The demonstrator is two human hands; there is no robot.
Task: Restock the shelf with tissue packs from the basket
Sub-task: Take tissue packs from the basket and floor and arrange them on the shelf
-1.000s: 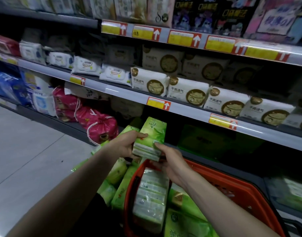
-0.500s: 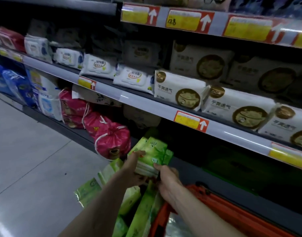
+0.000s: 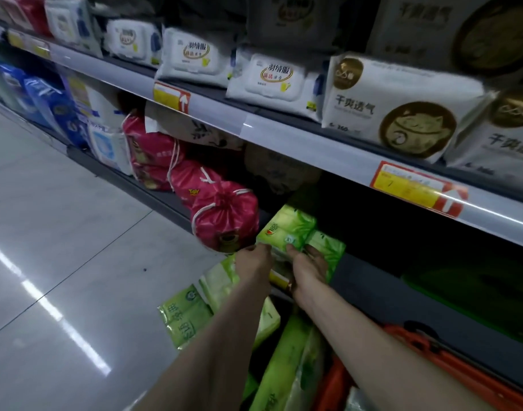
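A green tissue pack point(image 3: 285, 229) is held at the front of the dark bottom shelf point(image 3: 373, 292), just right of the pink drawstring bags. My left hand point(image 3: 254, 261) grips its near left corner and my right hand point(image 3: 309, 268) grips its near right side. A second green pack point(image 3: 328, 252) lies on the shelf right beside it. The orange basket point(image 3: 450, 360) shows at the lower right, its contents mostly out of frame. More green packs point(image 3: 184, 315) lie under my left forearm.
Pink drawstring bags point(image 3: 224, 215) stand on the bottom shelf left of the pack. The shelf above, with its grey price rail point(image 3: 313, 143), carries white wipes and white-and-gold packs and overhangs the gap. Blue packs stand far left. Glossy tiled floor point(image 3: 61, 247) lies to the left.
Both hands carried the green pack up out of the basket and forward to the bottom shelf. The view moved closer to the shelf and lower.
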